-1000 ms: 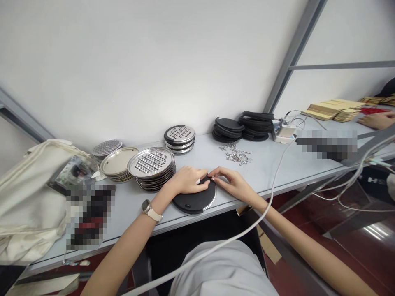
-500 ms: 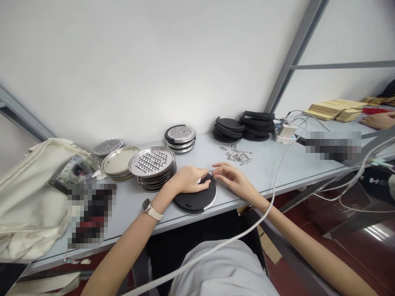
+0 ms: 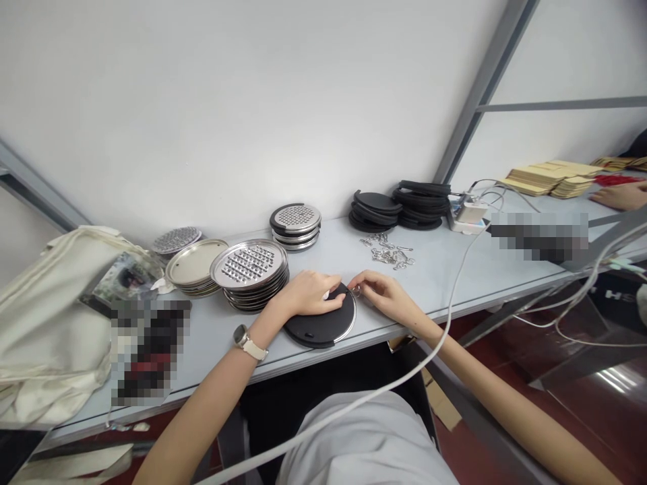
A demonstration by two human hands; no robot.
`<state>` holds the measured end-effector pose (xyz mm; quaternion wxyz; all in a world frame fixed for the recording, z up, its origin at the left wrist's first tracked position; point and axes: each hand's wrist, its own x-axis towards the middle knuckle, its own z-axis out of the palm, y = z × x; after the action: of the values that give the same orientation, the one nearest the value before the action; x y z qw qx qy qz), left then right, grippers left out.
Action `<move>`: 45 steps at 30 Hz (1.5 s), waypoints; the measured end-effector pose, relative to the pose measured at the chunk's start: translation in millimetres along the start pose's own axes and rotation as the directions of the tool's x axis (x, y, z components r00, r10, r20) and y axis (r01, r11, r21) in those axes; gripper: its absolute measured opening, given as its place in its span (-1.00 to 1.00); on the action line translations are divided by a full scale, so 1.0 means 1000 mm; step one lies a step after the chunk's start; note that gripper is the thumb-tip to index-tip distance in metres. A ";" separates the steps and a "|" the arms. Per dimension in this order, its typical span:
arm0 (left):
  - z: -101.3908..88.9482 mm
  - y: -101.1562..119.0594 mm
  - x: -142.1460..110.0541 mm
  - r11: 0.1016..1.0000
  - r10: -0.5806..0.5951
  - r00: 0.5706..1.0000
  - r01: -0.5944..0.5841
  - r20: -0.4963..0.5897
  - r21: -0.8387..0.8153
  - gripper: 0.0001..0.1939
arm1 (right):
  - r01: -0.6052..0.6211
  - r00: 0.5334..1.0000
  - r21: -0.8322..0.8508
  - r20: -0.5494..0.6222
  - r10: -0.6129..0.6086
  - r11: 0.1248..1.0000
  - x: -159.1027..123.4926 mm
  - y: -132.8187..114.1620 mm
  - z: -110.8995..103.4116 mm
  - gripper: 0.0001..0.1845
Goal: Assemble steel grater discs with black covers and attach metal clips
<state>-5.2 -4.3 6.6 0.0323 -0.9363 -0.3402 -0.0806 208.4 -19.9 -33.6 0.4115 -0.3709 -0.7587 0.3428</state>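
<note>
A round black disc with a thin metal rim lies flat near the table's front edge. My left hand rests on its far side, fingers curled and pressing it down. My right hand is at the disc's right rim, thumb and fingers pinched on a small metal ring. A loose pile of small metal clasps lies just beyond my right hand.
Stacks of round metal grater plates, plain metal trays and perforated discs stand left and behind. Black disc stacks sit at the back. A white cloth bag lies left. Another person's hand rests far right beside cardboard stacks.
My right hand has closed its fingers and shifted slightly toward the disc's rim with the small ring. My left hand has stayed on the disc.
</note>
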 end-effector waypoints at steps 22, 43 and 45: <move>0.000 0.000 0.000 1.000 -0.009 1.000 0.009 0.008 -0.010 -0.72 | 0.056 0.998 -0.118 0.040 -0.052 0.991 0.001 0.003 -0.002 -0.87; 0.000 0.000 0.000 1.000 -0.002 1.000 0.002 0.012 0.005 -0.72 | -0.053 0.996 0.062 -0.063 0.057 0.997 0.001 -0.002 -0.002 -0.74; 0.000 0.000 0.000 1.000 -0.010 1.000 0.010 0.020 0.002 -0.71 | -0.057 0.994 0.059 -0.085 0.062 0.997 0.001 -0.005 -0.002 -0.74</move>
<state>-5.0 -4.3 7.0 0.0296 -0.9353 -0.3453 -0.0710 209.1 -21.1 -28.6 0.4440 -0.3962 -0.7188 0.3596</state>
